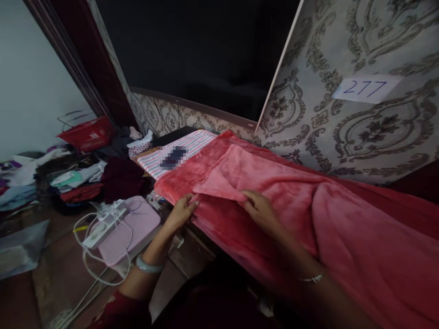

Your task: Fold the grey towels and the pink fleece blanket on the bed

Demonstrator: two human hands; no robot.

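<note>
A plush red and pink blanket (274,169) lies spread along a long, low surface under the wall. Both hands grip the near edge of its lighter, turned-over layer. My left hand (181,211) pinches the corner at the left, fingers closed. My right hand (259,208) is closed on the same edge a short way to the right. Between the two hands the edge is lifted slightly, with darker red fabric below it. A striped cloth (199,140) shows beyond the blanket's left end, with a blurred-out dark item (174,157) on top.
A large black television (199,50) hangs above on patterned wallpaper; a paper marked 277 (367,88) is at right. To the left are a pink case (146,217), a white power strip (104,227) with looped cord, heaped clothes (77,176) and a red basket (91,135).
</note>
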